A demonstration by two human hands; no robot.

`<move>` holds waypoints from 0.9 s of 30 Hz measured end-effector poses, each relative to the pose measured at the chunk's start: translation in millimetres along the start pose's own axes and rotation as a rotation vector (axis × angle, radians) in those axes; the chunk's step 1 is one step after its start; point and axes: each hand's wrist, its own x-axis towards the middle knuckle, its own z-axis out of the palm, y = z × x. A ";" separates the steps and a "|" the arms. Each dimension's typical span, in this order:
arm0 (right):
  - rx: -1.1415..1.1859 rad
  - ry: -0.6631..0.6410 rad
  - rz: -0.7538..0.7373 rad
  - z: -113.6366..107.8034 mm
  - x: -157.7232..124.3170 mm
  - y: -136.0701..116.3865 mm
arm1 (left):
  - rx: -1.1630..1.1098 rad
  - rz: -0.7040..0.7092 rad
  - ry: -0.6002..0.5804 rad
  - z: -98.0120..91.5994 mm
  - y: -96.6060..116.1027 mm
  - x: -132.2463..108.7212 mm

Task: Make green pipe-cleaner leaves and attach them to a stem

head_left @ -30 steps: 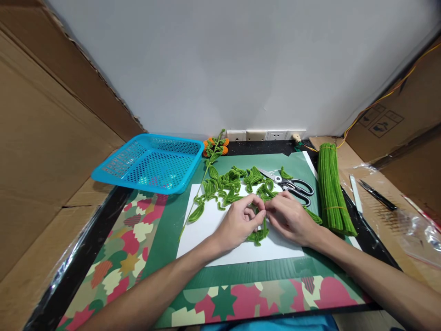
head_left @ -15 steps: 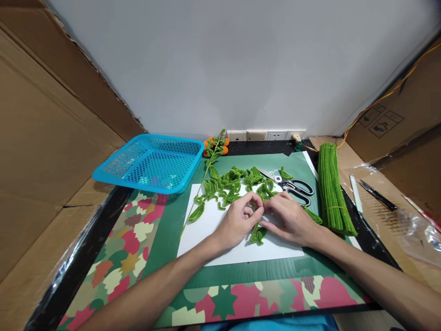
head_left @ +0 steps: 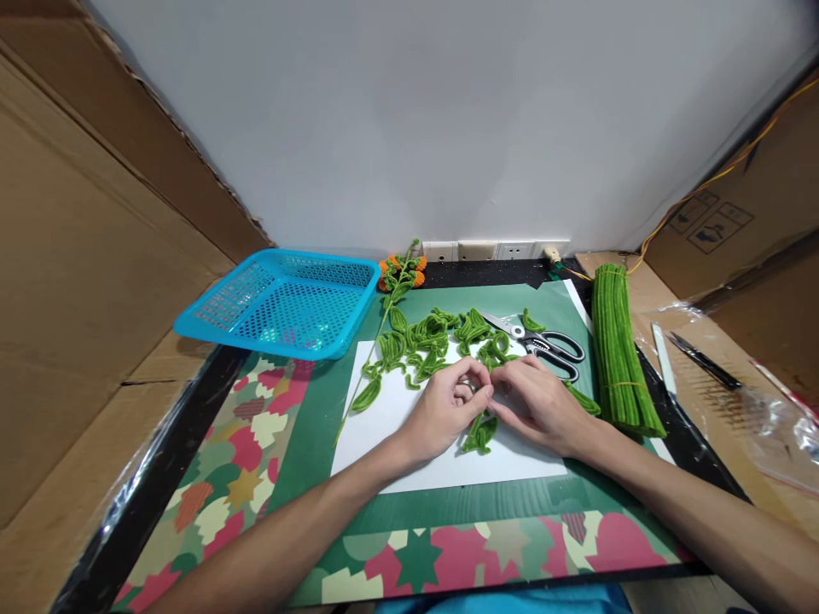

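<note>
My left hand (head_left: 448, 408) and my right hand (head_left: 536, 402) meet over a white sheet of paper (head_left: 409, 469), fingertips pinched close together. Between and just below them a leaf of green pipe cleaner (head_left: 479, 435) shows, its upper part hidden by my fingers. Behind my hands lies a pile of looped green pipe-cleaner leaves (head_left: 428, 334). Scissors (head_left: 543, 343) with black and grey handles rest beyond my right hand. On the left, a long green stem with leaves (head_left: 367, 395) lies across the paper's edge.
A blue mesh basket (head_left: 287, 345) stands at the back left. To the right are a thick bundle of green pipe cleaners (head_left: 620, 350), a white-bladed knife (head_left: 664, 358) and black tweezers (head_left: 707, 362). Orange flowers (head_left: 419, 279) lie by the wall sockets (head_left: 512, 251).
My right fingers have shifted slightly and drawn in closer to the left fingertips. Both hands stay over the same spot; the surrounding things have not moved.
</note>
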 end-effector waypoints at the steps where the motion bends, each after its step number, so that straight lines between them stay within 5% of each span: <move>1: 0.000 0.000 0.001 0.0 0.1 -0.1 | 0.003 -0.003 0.002 0.0 0.5 -0.1; 27: 0.067 -0.065 0.047 -3.6 -0.3 -0.6 | -0.038 -0.043 0.010 -0.4 6.8 -3.0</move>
